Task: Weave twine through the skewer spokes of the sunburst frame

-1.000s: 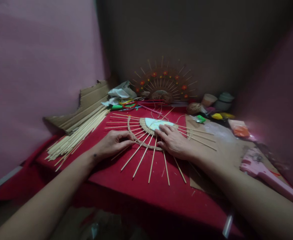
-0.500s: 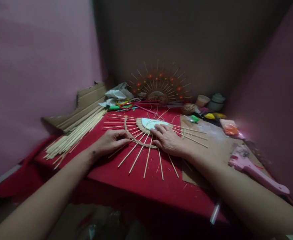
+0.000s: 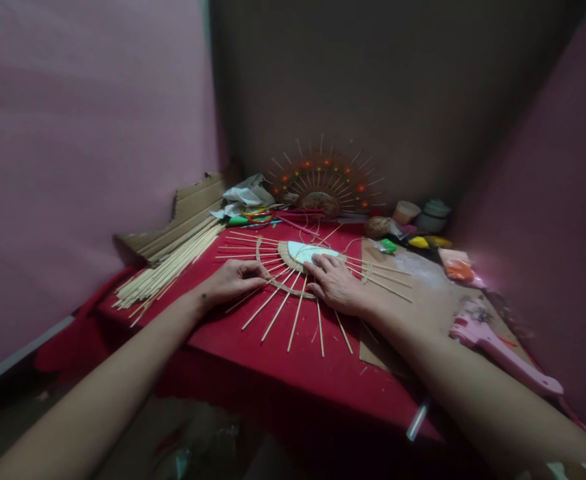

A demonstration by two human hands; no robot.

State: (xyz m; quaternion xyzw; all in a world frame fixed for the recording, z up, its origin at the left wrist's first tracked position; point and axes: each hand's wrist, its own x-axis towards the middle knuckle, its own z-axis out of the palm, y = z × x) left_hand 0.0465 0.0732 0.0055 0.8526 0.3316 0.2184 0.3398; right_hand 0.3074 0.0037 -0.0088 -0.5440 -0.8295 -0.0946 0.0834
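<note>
The left grip (image 3: 233,280) pinches the braided cord (image 3: 276,283) curving across the stick fan (image 3: 285,291), which lies on the red worktop (image 3: 343,370). The right grip (image 3: 337,283), unclenched, rests over the fan's pale blue centre (image 3: 300,251). Left of the stick fan: bundled sticks (image 3: 173,267); right, a pink tool (image 3: 503,353); behind, a flowered piece (image 3: 319,200).

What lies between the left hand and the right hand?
Head view: between the left hand and the right hand, thin pale wooden sticks cross a curved tan braided band, over red cloth.
</note>
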